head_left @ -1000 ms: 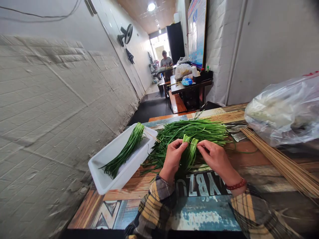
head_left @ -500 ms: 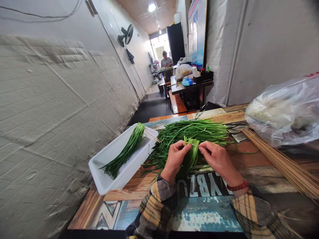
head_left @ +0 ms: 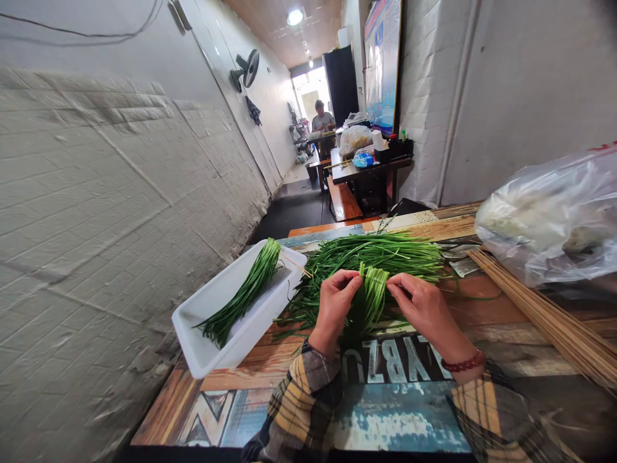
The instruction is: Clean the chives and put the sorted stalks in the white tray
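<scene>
A small bunch of green chives (head_left: 370, 297) stands between my two hands over a painted wooden table (head_left: 395, 418). My left hand (head_left: 336, 302) pinches the bunch's left side near its cut tops. My right hand (head_left: 417, 303) pinches the right side, where a thin skewer seems to run through the stalks. Behind the hands lies a big loose pile of chives (head_left: 380, 252). A white plastic tray (head_left: 212, 347) at the left holds one skewered chive bundle (head_left: 245, 290).
Several bamboo skewers (head_left: 544, 315) lie in a heap at the right, under a clear plastic bag (head_left: 549, 218). A brick-patterned wall (head_left: 96, 212) runs close along the left. Farther back stand tables, a bench (head_left: 343, 200) and a seated person (head_left: 322, 117).
Both hands have shifted the chive bunch slightly and pressed its tops closer together; the bunch stays pinched from both sides. Nothing else has moved.
</scene>
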`<state>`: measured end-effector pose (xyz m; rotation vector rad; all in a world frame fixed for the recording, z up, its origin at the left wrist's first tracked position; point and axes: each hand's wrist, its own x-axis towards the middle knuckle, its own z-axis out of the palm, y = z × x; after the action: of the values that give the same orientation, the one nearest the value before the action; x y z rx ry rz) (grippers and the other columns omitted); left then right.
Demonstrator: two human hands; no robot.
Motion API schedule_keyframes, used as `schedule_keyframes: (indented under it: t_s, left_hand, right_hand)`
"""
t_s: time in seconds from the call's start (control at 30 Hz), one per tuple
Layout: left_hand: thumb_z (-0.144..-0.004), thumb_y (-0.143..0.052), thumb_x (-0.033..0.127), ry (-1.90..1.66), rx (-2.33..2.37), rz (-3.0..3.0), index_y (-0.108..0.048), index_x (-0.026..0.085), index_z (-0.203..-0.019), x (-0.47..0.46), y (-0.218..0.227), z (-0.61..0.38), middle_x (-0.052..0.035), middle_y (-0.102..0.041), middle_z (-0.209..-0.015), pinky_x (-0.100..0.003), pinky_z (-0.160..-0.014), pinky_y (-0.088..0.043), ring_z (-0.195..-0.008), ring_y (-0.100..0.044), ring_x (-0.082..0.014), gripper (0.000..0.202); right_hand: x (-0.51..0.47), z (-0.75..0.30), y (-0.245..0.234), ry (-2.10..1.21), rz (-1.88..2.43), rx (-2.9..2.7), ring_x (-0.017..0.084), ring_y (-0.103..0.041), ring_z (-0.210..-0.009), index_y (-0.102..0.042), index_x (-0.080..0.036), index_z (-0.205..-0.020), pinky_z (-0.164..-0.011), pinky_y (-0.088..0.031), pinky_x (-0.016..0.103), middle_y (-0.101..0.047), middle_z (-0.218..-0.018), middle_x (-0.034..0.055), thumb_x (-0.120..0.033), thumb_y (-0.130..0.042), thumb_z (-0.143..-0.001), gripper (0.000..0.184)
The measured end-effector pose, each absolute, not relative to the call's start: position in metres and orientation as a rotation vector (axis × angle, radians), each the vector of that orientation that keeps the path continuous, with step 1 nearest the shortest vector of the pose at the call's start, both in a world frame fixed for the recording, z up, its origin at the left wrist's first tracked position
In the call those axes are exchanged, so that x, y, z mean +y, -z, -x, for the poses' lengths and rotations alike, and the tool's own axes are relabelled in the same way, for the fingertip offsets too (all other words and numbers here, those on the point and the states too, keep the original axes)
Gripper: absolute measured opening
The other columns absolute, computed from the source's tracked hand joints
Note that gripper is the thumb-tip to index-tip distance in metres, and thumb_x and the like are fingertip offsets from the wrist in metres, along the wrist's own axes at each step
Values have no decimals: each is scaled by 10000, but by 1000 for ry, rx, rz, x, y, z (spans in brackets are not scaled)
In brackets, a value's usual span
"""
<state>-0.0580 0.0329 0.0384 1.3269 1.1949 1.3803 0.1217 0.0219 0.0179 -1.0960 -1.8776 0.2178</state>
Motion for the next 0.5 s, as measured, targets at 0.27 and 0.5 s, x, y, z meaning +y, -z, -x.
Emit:
schedule_keyframes:
  t_s: [0.27,0.5]
  left_hand:
    - [-733,-676,316,-1493,1386,-1565,-735,171,-735,34,-34,54,-27,-665,-707,-247,-659,-408,-678,-556,-142,157]
    - [-743,-660,267,-1455,1338,-1711,-708,178,-663,33,-39,57,-16,-635,-660,-249,-660,-390,-659,-543,-138,128]
  right_hand:
    - [21,-122,-18,-167,1141,-1885,176,-612,-701,-562,-210,-829,-666,-443,292,-640,-771,24,-254,-413,-943,193]
    - [23,-123,-14,-148,1148,-1903,187,-615,-719,-559,-210,-836,-677,-438,302,-647,-794,34,-242,-416,-942,181]
